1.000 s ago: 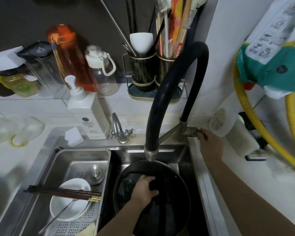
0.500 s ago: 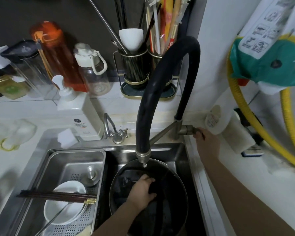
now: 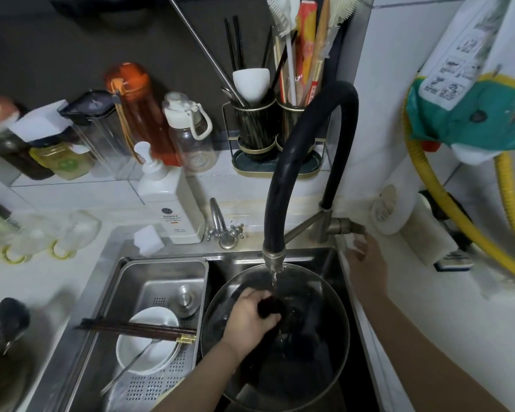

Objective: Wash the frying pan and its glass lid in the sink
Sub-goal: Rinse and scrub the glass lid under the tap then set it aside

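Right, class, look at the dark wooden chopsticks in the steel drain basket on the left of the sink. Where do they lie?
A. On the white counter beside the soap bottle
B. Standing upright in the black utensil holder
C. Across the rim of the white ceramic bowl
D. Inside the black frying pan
C: the dark wooden chopsticks lie flat across the rim of the white ceramic bowl, inside the steel drain basket.
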The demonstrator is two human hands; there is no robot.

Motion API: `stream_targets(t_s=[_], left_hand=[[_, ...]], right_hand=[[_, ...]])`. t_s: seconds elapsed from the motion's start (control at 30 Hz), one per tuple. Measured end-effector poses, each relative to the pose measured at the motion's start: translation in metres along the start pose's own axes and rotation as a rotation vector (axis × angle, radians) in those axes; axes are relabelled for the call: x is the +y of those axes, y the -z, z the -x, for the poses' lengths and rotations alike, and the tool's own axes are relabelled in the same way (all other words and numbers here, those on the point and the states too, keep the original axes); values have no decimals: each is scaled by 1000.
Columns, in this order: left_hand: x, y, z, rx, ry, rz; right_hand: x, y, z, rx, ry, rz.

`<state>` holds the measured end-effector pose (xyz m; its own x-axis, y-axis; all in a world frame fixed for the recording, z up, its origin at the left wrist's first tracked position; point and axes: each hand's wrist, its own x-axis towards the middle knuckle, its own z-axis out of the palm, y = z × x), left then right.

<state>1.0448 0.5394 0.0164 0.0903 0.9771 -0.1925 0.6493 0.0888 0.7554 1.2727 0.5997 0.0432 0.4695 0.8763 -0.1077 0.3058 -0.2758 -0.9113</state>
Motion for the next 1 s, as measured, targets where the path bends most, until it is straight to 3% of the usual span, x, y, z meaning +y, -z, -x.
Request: stream_targets(t_s=[0.13,0.33,0.43,0.73,0.87,1.0], left_hand=[[7,11,14,49,3,23],[20,32,37,97,-80,11],[23,45,47,118,-111,10],[16,80,74,147,-111,-16],[18,88,78,113,-109,-41],[27,82,81,72,-111,4]], right_hand=[[3,-7,36,-77,-28,4],[5,-10,78,-133,75,140],[10,-1,94,-163,2,157],[-10,0,141,-299,-348,-514],[-31,6,146,-222,-386,-690],[-56,22,149,-190,-317,-699]])
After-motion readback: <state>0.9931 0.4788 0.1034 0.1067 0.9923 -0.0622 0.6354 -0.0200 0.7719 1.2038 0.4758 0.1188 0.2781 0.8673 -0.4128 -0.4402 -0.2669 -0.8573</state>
